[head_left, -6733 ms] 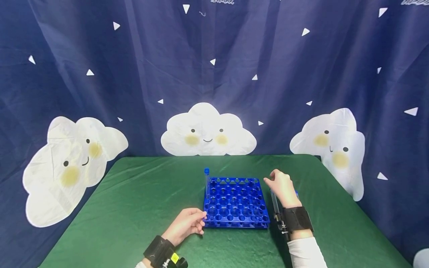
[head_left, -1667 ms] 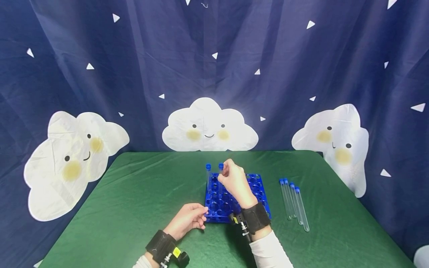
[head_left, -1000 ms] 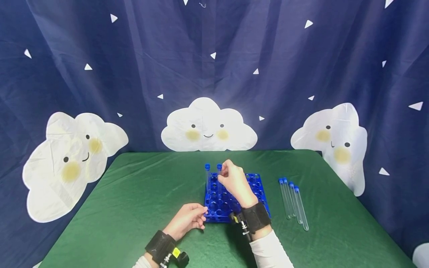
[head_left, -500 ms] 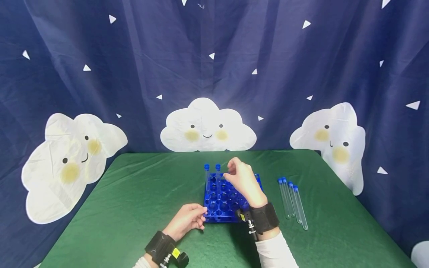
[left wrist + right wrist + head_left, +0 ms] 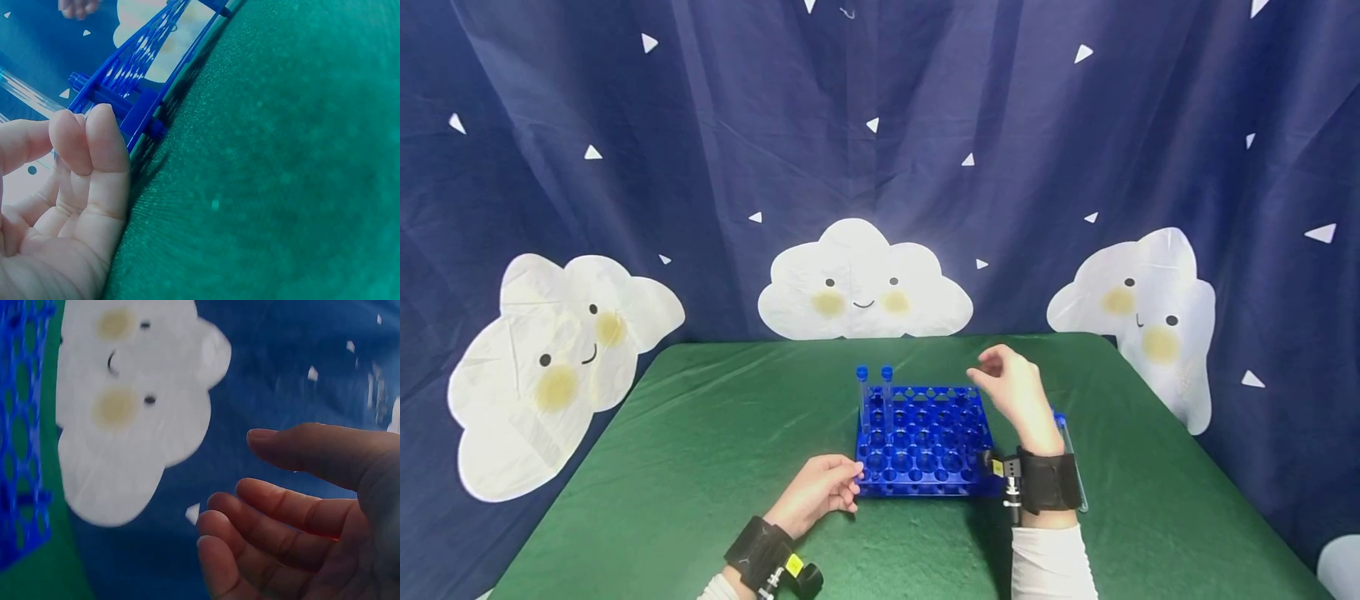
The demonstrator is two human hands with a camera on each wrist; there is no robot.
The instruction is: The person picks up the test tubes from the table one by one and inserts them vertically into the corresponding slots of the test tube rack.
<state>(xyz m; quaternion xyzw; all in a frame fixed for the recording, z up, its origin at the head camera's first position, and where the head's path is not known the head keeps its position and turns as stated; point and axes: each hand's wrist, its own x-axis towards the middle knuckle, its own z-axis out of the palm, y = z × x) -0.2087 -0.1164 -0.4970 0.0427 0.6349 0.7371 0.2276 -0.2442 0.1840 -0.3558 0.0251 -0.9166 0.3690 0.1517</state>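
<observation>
Green table (image 5: pixel 700 467) — left hand (image 5: pixel 817 498) at rack (image 5: pixel 925 437) edge; right hand (image 5: pixel 1017 396) free.

There is one blue rack (image 5: pixel 925 442) in the lower middle of the head view. Two tubes with blue caps stand in it, one (image 5: pixel 862 400) at its far left corner and one (image 5: pixel 887 398) just beside it. There are two hands, the left hand (image 5: pixel 820 493) and the right hand (image 5: pixel 1018 396). Three white clouds hang on the curtain: one at the left (image 5: pixel 561 358), one in the middle (image 5: pixel 861 283), one at the right (image 5: pixel 1138 321).
</observation>
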